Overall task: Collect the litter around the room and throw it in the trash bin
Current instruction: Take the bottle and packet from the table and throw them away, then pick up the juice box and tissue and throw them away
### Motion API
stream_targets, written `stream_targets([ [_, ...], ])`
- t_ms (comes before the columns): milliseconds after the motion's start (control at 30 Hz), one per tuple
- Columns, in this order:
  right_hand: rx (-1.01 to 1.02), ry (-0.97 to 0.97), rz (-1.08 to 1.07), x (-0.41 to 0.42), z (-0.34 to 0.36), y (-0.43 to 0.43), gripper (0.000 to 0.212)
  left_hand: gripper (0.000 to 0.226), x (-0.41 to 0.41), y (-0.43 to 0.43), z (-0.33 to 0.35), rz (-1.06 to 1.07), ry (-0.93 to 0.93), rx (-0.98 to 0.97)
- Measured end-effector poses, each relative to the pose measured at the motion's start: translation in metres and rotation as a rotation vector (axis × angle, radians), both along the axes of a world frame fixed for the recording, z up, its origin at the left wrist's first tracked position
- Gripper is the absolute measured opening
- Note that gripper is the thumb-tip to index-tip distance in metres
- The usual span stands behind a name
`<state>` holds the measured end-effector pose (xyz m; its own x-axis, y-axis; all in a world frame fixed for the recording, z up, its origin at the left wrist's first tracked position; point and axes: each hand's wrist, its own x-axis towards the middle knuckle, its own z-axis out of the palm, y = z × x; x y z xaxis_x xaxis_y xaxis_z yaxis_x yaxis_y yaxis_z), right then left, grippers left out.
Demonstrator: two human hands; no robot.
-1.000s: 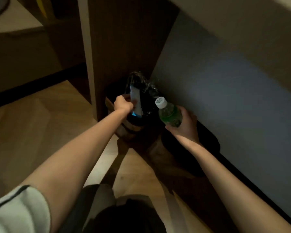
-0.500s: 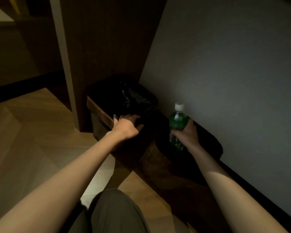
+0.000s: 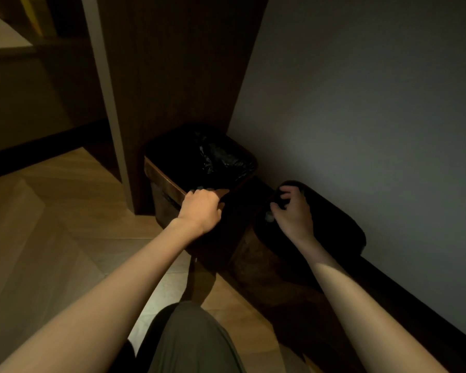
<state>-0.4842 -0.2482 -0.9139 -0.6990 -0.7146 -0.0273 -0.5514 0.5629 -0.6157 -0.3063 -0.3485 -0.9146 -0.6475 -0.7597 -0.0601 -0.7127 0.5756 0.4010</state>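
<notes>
Gripping the near rim of the brown, black-lined trash bin (image 3: 162, 175), the left hand (image 3: 199, 211) is steadying it; the right hand (image 3: 293, 215), fingers (image 3: 287, 189) curled over something too dark to tell, is hovering just to its right.

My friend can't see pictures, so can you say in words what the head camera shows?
A person's left hand grips the near rim of a black-lined trash bin in a dim corner. The right hand curls over a dark shape beside it, by the wall; what it holds is too dark to tell.
</notes>
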Motion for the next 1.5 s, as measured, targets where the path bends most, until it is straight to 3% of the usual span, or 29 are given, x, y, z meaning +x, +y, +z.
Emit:
stream_targets([
  [200, -0.090, 0.043, 0.153, 0.042, 0.018, -0.027, 0.029, 0.032, 0.015, -0.014, 0.018, 0.072, 0.129, -0.008],
  [367, -0.037, -0.157, 0.231, 0.086, 0.052, -0.034, 0.029, 0.037, 0.053, -0.018, 0.045, 0.174, 0.447, 0.136],
  [433, -0.045, -0.215, 0.294, 0.105, 0.079, -0.029, 0.026, 0.040, 0.074, -0.013, 0.067, 0.228, 0.490, 0.172],
  [800, 0.037, -0.303, 0.569, 0.215, 0.268, -0.054, 0.027, 0.042, 0.196, -0.006, 0.255, 0.519, 0.226, 0.205],
  [1167, 0.090, -0.288, 0.837, 0.294, 0.496, -0.132, 0.027, 0.040, 0.299, -0.040, 0.484, 0.734, 0.215, 0.133],
  [1500, 0.055, -0.270, 0.829, 0.337, 0.551, -0.224, 0.033, 0.043, 0.332, -0.133, 0.553, 0.646, 0.163, 0.008],
])
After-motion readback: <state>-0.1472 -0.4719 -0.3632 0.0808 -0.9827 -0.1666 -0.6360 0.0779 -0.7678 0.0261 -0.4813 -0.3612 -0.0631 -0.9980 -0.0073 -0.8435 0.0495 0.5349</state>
